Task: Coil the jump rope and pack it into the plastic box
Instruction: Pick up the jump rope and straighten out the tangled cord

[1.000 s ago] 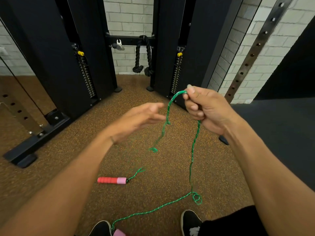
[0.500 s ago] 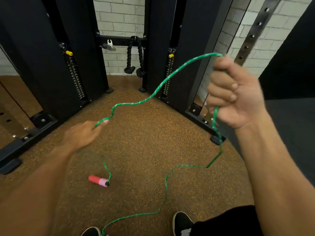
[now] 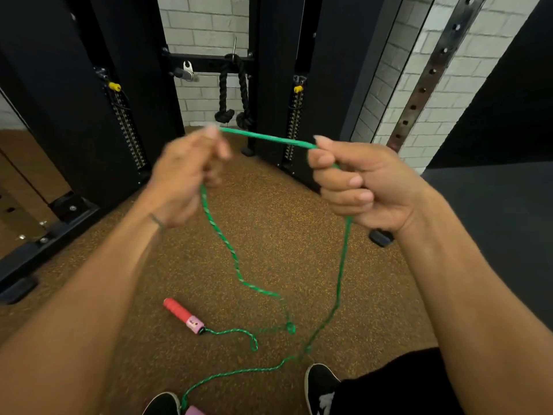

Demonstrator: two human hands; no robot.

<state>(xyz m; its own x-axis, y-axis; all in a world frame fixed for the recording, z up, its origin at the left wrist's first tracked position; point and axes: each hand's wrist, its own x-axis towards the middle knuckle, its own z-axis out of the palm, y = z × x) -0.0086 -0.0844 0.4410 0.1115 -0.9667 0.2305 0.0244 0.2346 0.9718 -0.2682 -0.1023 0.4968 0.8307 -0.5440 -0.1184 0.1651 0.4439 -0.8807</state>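
Note:
A green jump rope runs taut between my two raised hands and hangs from each down to the floor. My left hand, blurred, is closed on the rope. My right hand grips it in a fist. One red and pink handle lies on the brown speckled floor with rope curling from its end. A second pink handle shows partly at the bottom edge between my shoes. No plastic box is in view.
Black gym machine columns with weight stacks stand ahead on both sides. A black rope attachment hangs between them against a white brick wall. My black shoes stand at the bottom. A dark mat covers the floor at right.
My left hand has risen from low left toward my right hand and closed on the rope. My right hand has come down, and the span of rope between them is shorter.

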